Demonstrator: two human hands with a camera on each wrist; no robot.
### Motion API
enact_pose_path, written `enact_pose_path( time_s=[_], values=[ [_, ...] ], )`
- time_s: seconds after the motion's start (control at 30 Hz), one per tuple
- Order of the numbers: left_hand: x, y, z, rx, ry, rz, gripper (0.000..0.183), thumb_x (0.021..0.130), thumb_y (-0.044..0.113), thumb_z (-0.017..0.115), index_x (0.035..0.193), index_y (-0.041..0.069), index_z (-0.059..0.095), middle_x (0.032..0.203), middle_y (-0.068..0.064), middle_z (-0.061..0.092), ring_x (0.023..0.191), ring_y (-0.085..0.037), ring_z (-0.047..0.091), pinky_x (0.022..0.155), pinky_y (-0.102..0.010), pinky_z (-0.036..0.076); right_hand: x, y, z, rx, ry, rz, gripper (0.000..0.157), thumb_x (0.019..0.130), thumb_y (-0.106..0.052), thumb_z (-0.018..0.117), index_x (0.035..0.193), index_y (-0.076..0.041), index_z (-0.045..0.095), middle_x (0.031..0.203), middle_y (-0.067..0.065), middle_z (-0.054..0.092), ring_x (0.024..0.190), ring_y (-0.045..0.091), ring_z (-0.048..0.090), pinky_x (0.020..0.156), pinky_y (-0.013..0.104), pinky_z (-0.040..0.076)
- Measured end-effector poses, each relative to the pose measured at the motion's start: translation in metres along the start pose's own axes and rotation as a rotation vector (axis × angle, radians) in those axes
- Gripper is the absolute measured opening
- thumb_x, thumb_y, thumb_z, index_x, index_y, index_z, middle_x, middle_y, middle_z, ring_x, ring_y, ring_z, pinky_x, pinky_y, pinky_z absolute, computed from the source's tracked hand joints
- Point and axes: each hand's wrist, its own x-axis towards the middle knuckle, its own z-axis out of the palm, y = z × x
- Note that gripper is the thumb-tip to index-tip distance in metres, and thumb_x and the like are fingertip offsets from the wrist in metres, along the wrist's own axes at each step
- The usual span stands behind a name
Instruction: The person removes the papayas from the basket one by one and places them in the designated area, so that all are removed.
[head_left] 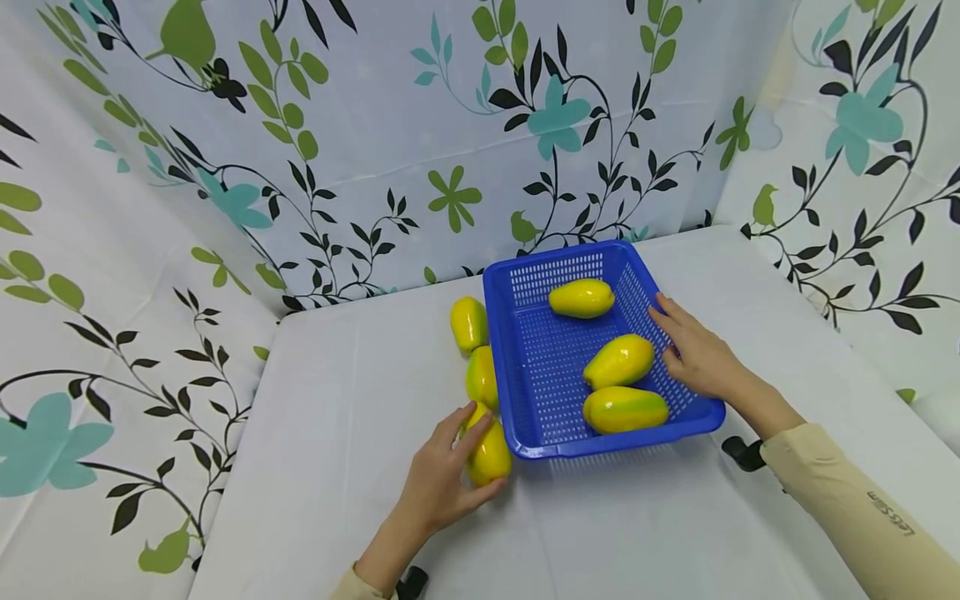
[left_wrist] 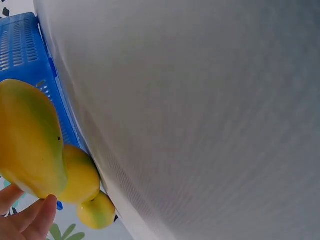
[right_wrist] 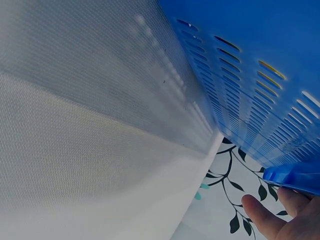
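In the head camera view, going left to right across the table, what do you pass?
Left hand → the mango it touches → blue basket with three mangoes inside → right hand on the basket's right rim.

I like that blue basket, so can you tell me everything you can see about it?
The blue basket looks like plastic, rectangular, with slotted walls, a perforated floor and a smooth rim. It sits flat on the white table near the back corner. Three yellow-green fruits lie inside. The right hand rests on its right rim. Outside, more fruits line its left wall, where the left hand holds the nearest fruit.
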Motion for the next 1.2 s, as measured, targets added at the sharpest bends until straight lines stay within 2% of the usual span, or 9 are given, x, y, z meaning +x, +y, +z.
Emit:
enact_pose_path(
  time_s=[0.3, 0.53, 0.67, 0.77, 1.0, 1.2],
  values=[
    [0.004, 0.004, 0.003, 0.017, -0.088, 0.039, 0.078, 0.072, 0.051, 0.081, 0.137, 0.013, 0.057, 0.141, -0.017, 0.051, 0.127, -0.032, 0.051, 0.091, -0.045, 0.054, 0.0, 0.0, -0.002, -0.012, -0.003, -0.001, 0.063, 0.087, 0.003, 0.049, 0.146, 0.014, 0.03, 0.158, 0.03, 0.014, 0.145, 0.047, 0.017, 0.112, 0.062, 0.022],
    [0.006, 0.004, 0.003, 0.024, -0.144, 0.042, 0.084, 0.072, 0.052, 0.082, 0.141, 0.014, 0.053, 0.144, -0.016, 0.047, 0.132, -0.031, 0.047, 0.092, -0.045, 0.053, 0.0, 0.0, -0.003, -0.012, -0.008, 0.002, 0.063, 0.088, 0.003, 0.05, 0.146, 0.014, 0.031, 0.158, 0.031, 0.014, 0.145, 0.047, 0.017, 0.112, 0.062, 0.022],
    [0.008, 0.003, -0.001, 0.016, -0.147, 0.046, 0.087, 0.07, 0.056, 0.081, 0.14, 0.014, 0.052, 0.145, -0.016, 0.046, 0.131, -0.031, 0.047, 0.091, -0.047, 0.054, 0.0, 0.0, -0.002, -0.019, -0.011, 0.001, 0.062, 0.088, 0.003, 0.049, 0.146, 0.014, 0.031, 0.159, 0.03, 0.013, 0.145, 0.047, 0.017, 0.112, 0.061, 0.022],
    [0.012, 0.0, -0.007, 0.003, -0.124, 0.048, 0.087, 0.07, 0.056, 0.081, 0.14, 0.014, 0.053, 0.144, -0.015, 0.047, 0.13, -0.03, 0.049, 0.09, -0.048, 0.054, 0.001, 0.001, -0.003, -0.019, -0.01, 0.001, 0.062, 0.088, 0.003, 0.049, 0.146, 0.014, 0.031, 0.159, 0.03, 0.013, 0.145, 0.047, 0.017, 0.112, 0.061, 0.021],
    [0.031, -0.01, -0.03, -0.023, -0.076, 0.009, 0.075, 0.078, 0.047, 0.075, 0.141, 0.013, 0.052, 0.147, -0.015, 0.047, 0.128, -0.03, 0.051, 0.094, -0.05, 0.051, 0.001, 0.0, -0.003, -0.013, -0.014, 0.007, 0.062, 0.089, 0.003, 0.05, 0.147, 0.014, 0.03, 0.159, 0.029, 0.013, 0.145, 0.046, 0.017, 0.112, 0.061, 0.022],
    [0.066, -0.017, -0.043, -0.03, -0.075, -0.003, 0.072, 0.081, 0.044, 0.071, 0.143, 0.013, 0.05, 0.148, -0.013, 0.046, 0.13, -0.03, 0.05, 0.098, -0.052, 0.048, 0.0, 0.0, -0.003, -0.01, -0.014, 0.011, 0.062, 0.089, 0.003, 0.05, 0.147, 0.014, 0.03, 0.159, 0.029, 0.013, 0.145, 0.046, 0.017, 0.113, 0.061, 0.022]
  ],
)
